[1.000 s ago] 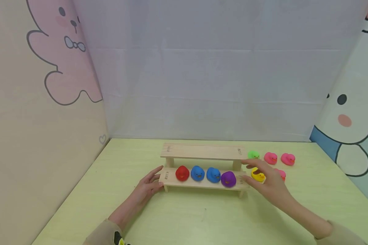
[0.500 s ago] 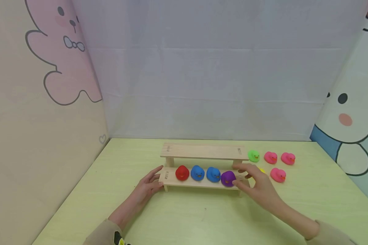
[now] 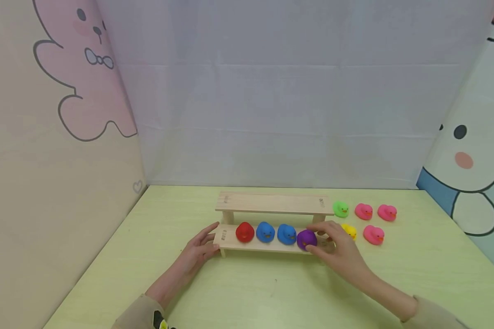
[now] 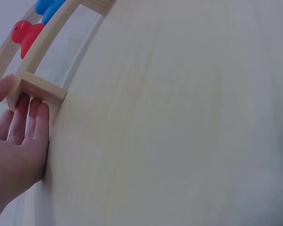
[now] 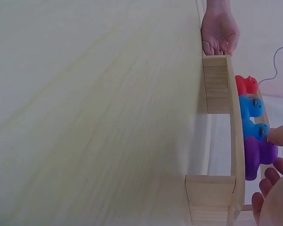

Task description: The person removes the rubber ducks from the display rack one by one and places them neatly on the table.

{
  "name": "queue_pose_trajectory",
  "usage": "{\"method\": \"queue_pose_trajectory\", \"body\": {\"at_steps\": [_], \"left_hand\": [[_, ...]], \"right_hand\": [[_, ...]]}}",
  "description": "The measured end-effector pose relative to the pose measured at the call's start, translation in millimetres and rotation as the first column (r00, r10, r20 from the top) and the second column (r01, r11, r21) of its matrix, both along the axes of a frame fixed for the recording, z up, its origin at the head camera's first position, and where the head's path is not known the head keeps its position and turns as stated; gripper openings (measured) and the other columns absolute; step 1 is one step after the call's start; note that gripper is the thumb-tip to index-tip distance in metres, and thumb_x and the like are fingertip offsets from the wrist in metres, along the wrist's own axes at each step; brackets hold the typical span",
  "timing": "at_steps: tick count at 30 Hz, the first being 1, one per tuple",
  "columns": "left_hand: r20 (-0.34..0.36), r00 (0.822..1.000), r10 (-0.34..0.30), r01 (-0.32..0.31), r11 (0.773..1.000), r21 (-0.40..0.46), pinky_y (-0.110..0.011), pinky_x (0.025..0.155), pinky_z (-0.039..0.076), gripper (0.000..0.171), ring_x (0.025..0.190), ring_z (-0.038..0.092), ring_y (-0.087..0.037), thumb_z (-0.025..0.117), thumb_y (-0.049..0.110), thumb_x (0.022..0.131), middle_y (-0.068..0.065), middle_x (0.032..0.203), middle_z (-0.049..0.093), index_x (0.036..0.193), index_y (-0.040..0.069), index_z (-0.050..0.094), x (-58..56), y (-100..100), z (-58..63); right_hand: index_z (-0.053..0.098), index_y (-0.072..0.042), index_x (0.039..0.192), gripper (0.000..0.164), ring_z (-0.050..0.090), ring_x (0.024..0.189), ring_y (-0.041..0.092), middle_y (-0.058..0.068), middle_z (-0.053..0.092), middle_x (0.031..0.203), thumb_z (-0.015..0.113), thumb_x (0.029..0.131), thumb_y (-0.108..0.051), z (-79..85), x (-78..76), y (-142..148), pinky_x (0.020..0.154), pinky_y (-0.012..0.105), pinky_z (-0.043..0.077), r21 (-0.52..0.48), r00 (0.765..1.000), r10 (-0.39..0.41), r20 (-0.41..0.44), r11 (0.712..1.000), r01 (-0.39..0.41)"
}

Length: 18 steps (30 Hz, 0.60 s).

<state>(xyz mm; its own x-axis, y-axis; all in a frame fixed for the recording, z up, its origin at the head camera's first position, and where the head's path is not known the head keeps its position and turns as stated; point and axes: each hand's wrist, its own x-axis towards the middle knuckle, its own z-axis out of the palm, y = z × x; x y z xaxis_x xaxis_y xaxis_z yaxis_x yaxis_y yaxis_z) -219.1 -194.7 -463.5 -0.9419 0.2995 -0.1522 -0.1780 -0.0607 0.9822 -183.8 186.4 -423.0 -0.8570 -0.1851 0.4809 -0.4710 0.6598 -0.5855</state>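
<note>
A two-tier wooden shelf (image 3: pixel 274 203) stands on the table. Along its lower tier sit a red rubber duck (image 3: pixel 244 232), two blue rubber ducks (image 3: pixel 265 232) and, furthest right, a purple rubber duck (image 3: pixel 306 239). My right hand (image 3: pixel 346 256) has thumb and index finger around the purple duck, thumb in front and index behind. In the right wrist view, the purple duck (image 5: pixel 259 155) stands on the plank close against a blue one. At the other end, my left hand (image 3: pixel 197 250) holds the lower tier's left edge, its fingers (image 4: pixel 42 117) against the side leg.
To the right of the shelf, several more rubber ducks lie on the table (image 3: pixel 230 297): a green one (image 3: pixel 340 209), a yellow one (image 3: pixel 349 231) partly behind my right hand, and three pink ones (image 3: pixel 373 235). A white curtain (image 3: pixel 271 114) hangs behind.
My right hand has moved left from the shelf's right end onto the purple duck, uncovering the pink duck in front. My left hand keeps its place at the shelf's left end.
</note>
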Motion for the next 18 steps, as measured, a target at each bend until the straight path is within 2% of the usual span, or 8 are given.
{"method": "queue_pose_trajectory", "body": {"at_steps": [8, 18], "left_hand": [[-0.001, 1.000, -0.003, 0.003, 1.000, -0.001, -0.026, 0.103, 0.048, 0.070, 0.115, 0.059, -0.008, 0.058, 0.007, 0.094, -0.022, 0.152, 0.038, 0.157, 0.016, 0.027, -0.3, -0.4, -0.2], [0.009, 1.000, 0.010, -0.010, 1.000, -0.020, -0.025, 0.103, 0.048, 0.069, 0.117, 0.059, -0.010, 0.057, 0.008, 0.095, -0.020, 0.151, 0.039, 0.156, 0.018, 0.029, 0.5, 0.9, 1.5]], "right_hand": [[0.070, -0.011, 0.111, 0.042, 0.054, 0.087, 0.013, -0.004, 0.066, 0.099, 0.087, 0.073, -0.016, -3.8, -3.7, -6.8, 0.072, 0.020, 0.050, -0.010, 0.999, -0.027, -0.017, 1.000, 0.027], [0.070, -0.019, 0.108, 0.037, 0.051, 0.091, 0.012, -0.007, 0.066, 0.099, 0.086, 0.075, -0.019, -4.7, -3.4, -9.4, 0.074, 0.021, 0.046, 0.034, 0.999, -0.045, 0.001, 0.998, 0.045]]}}
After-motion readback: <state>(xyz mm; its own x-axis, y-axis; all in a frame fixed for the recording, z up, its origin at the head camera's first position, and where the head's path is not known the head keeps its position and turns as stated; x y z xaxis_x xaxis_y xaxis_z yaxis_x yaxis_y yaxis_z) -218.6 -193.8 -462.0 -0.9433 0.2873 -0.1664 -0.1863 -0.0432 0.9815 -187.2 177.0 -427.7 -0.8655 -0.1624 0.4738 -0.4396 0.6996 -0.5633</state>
